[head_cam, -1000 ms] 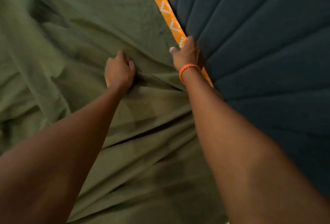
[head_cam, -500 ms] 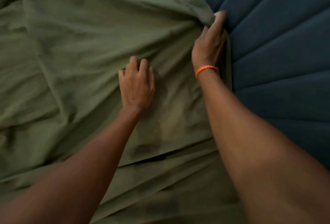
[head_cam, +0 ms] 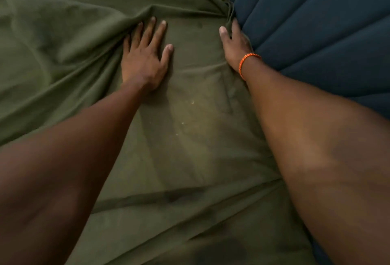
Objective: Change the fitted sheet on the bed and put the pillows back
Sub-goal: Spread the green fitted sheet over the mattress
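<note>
Head view. Tucking step under way, by the look of it: fitting the green sheet (head_cam: 88,38) along the far-right edge of the bed, against the dark blue quilted headboard (head_cam: 316,21).

Left hand (head_cam: 145,59) pressing flat on the sheet, fingers (head_cam: 157,33) spread wide, holding nothing, pinning cloth; folds bunching just left of it.

Right hand (head_cam: 235,47), orange bracelet (head_cam: 245,61) at wrist, reaching into the seam where sheet meets headboard; fingertips partly hidden, so cannot tell whether pinching the hem or pushing it.

No pillows showing.

Next, probably: pushing the edge deeper into the gap, then smoothing creases leftward.
</note>
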`<action>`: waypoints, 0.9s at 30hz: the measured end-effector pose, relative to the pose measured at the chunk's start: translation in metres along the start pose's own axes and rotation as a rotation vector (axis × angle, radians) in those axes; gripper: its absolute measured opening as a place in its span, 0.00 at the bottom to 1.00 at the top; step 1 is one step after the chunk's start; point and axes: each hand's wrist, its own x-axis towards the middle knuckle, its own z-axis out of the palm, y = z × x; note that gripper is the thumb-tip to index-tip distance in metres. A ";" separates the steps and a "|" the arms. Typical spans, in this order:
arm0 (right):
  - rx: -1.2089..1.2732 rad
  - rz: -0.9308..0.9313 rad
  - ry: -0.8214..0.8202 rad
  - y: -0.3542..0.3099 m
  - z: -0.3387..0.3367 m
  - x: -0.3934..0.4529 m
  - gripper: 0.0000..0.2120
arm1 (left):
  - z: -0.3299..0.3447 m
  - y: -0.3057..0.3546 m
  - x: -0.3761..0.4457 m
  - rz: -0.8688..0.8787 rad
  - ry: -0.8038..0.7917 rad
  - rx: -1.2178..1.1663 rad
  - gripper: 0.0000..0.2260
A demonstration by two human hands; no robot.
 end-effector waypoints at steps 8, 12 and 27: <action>0.074 0.191 -0.021 -0.007 0.013 0.065 0.31 | 0.004 -0.001 0.071 0.252 -0.018 0.004 0.27; 0.098 0.109 0.021 -0.009 0.010 0.051 0.27 | 0.000 0.000 0.088 0.281 -0.010 0.001 0.25; -0.263 -0.321 0.341 -0.127 0.020 0.049 0.10 | -0.036 -0.048 0.074 -0.246 0.296 0.120 0.13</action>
